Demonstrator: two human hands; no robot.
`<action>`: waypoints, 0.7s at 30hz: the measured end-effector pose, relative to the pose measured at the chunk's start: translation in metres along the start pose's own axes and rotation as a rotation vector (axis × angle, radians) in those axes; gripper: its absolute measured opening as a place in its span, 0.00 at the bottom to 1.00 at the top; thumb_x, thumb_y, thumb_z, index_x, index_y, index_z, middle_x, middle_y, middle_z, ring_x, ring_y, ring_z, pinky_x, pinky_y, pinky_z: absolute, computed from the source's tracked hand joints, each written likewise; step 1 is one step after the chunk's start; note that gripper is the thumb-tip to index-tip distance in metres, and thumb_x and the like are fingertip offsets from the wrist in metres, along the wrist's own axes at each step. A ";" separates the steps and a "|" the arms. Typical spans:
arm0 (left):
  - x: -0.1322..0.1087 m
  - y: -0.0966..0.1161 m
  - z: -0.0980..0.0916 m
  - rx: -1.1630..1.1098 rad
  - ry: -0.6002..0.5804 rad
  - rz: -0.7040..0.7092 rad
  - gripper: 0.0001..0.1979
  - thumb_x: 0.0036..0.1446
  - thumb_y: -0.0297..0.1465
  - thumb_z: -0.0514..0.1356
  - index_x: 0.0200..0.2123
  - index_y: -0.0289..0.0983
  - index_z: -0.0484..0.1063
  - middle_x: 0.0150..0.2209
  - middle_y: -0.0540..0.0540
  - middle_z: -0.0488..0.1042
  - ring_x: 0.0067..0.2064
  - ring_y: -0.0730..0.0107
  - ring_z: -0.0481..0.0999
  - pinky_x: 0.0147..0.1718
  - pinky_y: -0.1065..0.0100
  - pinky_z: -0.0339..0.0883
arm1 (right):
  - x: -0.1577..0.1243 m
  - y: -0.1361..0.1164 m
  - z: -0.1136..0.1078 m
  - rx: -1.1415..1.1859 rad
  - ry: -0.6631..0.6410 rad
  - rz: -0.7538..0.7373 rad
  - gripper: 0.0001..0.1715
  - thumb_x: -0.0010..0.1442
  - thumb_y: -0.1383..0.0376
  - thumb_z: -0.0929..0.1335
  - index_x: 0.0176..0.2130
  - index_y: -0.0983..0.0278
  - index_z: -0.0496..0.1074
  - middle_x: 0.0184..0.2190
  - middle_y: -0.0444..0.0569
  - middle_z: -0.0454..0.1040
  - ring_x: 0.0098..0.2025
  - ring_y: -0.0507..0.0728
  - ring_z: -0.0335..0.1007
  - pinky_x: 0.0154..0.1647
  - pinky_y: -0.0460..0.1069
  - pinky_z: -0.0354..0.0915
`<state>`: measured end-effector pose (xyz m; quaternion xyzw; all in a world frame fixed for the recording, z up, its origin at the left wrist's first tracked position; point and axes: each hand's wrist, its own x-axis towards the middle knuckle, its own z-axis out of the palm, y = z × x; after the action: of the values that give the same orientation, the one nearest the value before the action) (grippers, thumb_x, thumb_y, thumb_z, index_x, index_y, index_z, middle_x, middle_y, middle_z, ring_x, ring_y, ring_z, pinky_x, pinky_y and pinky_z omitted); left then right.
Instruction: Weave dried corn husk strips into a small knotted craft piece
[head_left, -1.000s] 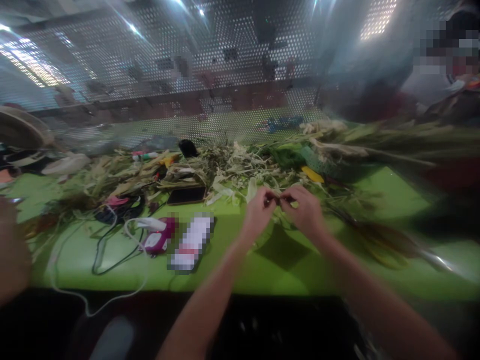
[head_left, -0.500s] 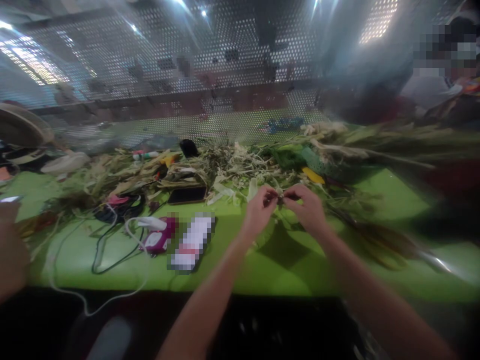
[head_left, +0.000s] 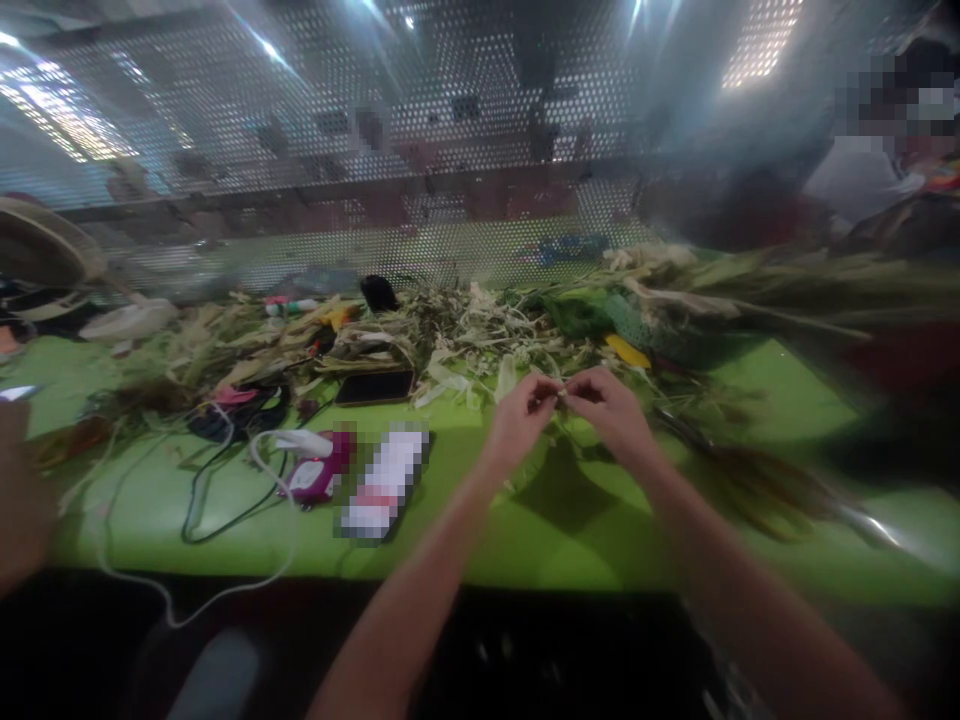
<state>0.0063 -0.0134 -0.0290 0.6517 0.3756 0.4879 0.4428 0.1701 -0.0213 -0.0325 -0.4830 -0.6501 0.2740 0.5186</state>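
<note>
Above the green tabletop [head_left: 450, 470], my left hand [head_left: 519, 418] and my right hand [head_left: 611, 408] meet fingertip to fingertip. Both are closed in a pinch on a small pale piece of plant fibre [head_left: 560, 394]. The fingers cover most of it, so its exact shape is hard to make out. Just beyond my left hand lie light, dry leaf strips [head_left: 454, 385], part of a long heap of dried plant matter [head_left: 480, 320]. Beside my right hand is a yellow object [head_left: 627, 351].
Left of my arms lie a phone with a lit, blurred-out screen [head_left: 386, 480], a purple device [head_left: 319, 475] with a white cable [head_left: 289, 545], and a dark phone [head_left: 375, 387]. A blurred metal-tipped tool [head_left: 874, 525] lies right. Another person's arm [head_left: 26, 500] enters at left; a perforated screen [head_left: 450, 130] stands behind.
My hands stay in nearly the same place, with the fingertips shifted slightly around the small pale piece. Little else differs.
</note>
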 end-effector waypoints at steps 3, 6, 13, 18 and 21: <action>0.001 -0.001 0.001 -0.007 0.035 -0.049 0.04 0.57 0.27 0.60 0.37 0.37 0.70 0.35 0.47 0.74 0.36 0.71 0.72 0.39 0.68 0.66 | -0.003 -0.005 0.001 -0.113 0.079 -0.102 0.07 0.56 0.63 0.71 0.36 0.62 0.73 0.34 0.47 0.73 0.33 0.55 0.68 0.35 0.50 0.66; 0.001 -0.003 0.002 -0.020 0.056 -0.094 0.03 0.57 0.28 0.60 0.37 0.37 0.69 0.34 0.48 0.73 0.35 0.72 0.71 0.37 0.69 0.64 | -0.005 -0.012 0.000 -0.261 0.107 -0.271 0.02 0.60 0.65 0.69 0.34 0.61 0.73 0.34 0.49 0.74 0.36 0.57 0.70 0.38 0.52 0.66; 0.000 -0.005 0.002 0.015 0.062 -0.079 0.03 0.58 0.28 0.59 0.37 0.37 0.68 0.35 0.48 0.73 0.35 0.73 0.71 0.36 0.70 0.64 | -0.006 -0.018 0.001 -0.372 0.090 -0.395 0.04 0.62 0.66 0.68 0.35 0.62 0.74 0.34 0.51 0.75 0.38 0.59 0.71 0.39 0.53 0.66; 0.000 -0.001 0.003 -0.013 0.046 -0.087 0.04 0.57 0.26 0.59 0.37 0.37 0.69 0.35 0.48 0.73 0.36 0.72 0.71 0.39 0.69 0.64 | -0.005 -0.015 0.002 -0.393 0.070 -0.331 0.04 0.59 0.69 0.67 0.33 0.62 0.73 0.33 0.50 0.74 0.37 0.59 0.70 0.38 0.52 0.65; 0.000 0.003 0.002 -0.050 0.035 -0.111 0.04 0.56 0.25 0.59 0.36 0.37 0.69 0.34 0.49 0.72 0.35 0.72 0.70 0.38 0.69 0.63 | -0.003 -0.011 0.001 -0.279 0.023 -0.221 0.04 0.57 0.70 0.67 0.32 0.62 0.72 0.32 0.48 0.72 0.35 0.57 0.69 0.36 0.50 0.65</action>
<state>0.0089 -0.0148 -0.0267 0.6101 0.4065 0.4831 0.4787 0.1653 -0.0284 -0.0244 -0.4790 -0.7251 0.1169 0.4807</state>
